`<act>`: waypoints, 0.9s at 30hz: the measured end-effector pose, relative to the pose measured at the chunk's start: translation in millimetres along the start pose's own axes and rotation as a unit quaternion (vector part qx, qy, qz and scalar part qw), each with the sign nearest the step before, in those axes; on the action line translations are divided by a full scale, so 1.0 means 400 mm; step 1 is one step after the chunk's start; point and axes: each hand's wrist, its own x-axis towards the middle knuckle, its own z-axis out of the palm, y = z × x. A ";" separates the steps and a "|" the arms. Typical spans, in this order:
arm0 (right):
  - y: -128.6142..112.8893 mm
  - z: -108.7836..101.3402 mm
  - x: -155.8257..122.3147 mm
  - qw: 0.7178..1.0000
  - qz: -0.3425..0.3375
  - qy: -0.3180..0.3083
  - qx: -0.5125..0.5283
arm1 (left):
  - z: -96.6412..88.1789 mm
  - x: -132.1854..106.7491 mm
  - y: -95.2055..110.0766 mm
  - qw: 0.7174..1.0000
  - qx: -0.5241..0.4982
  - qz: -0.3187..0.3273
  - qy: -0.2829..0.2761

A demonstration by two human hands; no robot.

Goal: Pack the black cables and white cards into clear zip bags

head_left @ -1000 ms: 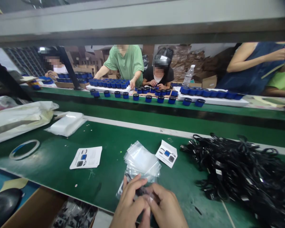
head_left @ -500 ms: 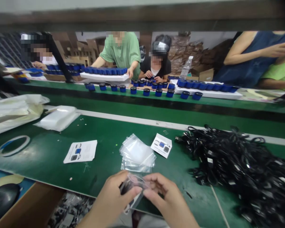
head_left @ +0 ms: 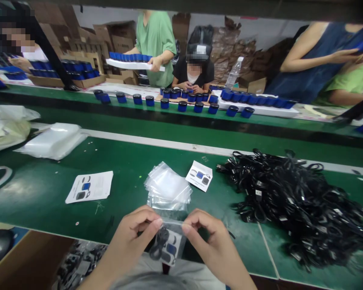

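Note:
Both my hands pinch the top edge of a small clear zip bag (head_left: 167, 243) over the table's near edge. The bag holds a coiled black cable and a printed card. My left hand (head_left: 132, 237) grips its left corner, my right hand (head_left: 206, 237) its right corner. Just beyond the bag lies a stack of empty clear zip bags (head_left: 167, 188) on the green table (head_left: 127, 161). A big heap of black cables (head_left: 293, 197) lies to the right. Two printed cards rest on the table, one (head_left: 89, 186) at left and one (head_left: 199, 175) beside the bag stack.
White plastic bags (head_left: 53, 140) lie at the left. A brown box (head_left: 33, 262) of filled bags sits under the table's edge. Across a green conveyor (head_left: 181, 129), several blue cylinders (head_left: 182, 105) stand in rows and on white trays. Other people work there; one lifts a tray (head_left: 133, 62).
My hands have pulled the bag off the table toward me and now hold it upright by its top. The person in green has lifted a tray of blue cylinders. The view has tilted down.

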 end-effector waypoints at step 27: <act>0.000 0.046 0.007 0.999 0.027 -0.029 -0.037 | 0.004 0.003 0.008 0.998 0.063 0.010 -0.028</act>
